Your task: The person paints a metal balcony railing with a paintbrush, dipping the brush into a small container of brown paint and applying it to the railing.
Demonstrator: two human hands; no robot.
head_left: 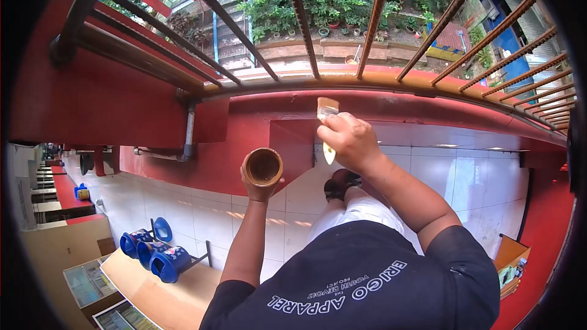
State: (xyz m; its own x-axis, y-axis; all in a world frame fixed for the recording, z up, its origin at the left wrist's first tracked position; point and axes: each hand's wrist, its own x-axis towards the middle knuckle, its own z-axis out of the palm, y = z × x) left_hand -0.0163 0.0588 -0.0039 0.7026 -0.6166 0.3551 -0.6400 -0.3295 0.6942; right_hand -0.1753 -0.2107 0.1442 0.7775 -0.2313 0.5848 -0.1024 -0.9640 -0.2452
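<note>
My left hand [262,190] is wrapped round a brown-stained round container [263,167], its open mouth facing up toward me. Dark brown liquid seems to lie inside, though its level is hard to judge. In my right hand [351,140] is a paintbrush [328,107] with a pale handle and light brown bristles. The handle's tip sticks out below my fist, and the bristles point up toward the railing. Beyond the brush runs a rusty brown metal railing [342,84] with ribbed bars, above a red wall ledge [257,113]. The bristles appear apart from the railing.
A grey pipe [189,131] runs along the red wall at left. Three blue bins [168,263] stand at lower left near a wooden surface [137,287]. White tiles [428,174] cover the floor. Potted plants [330,0] grow beyond the bars. An open wooden box [512,256] sits at right.
</note>
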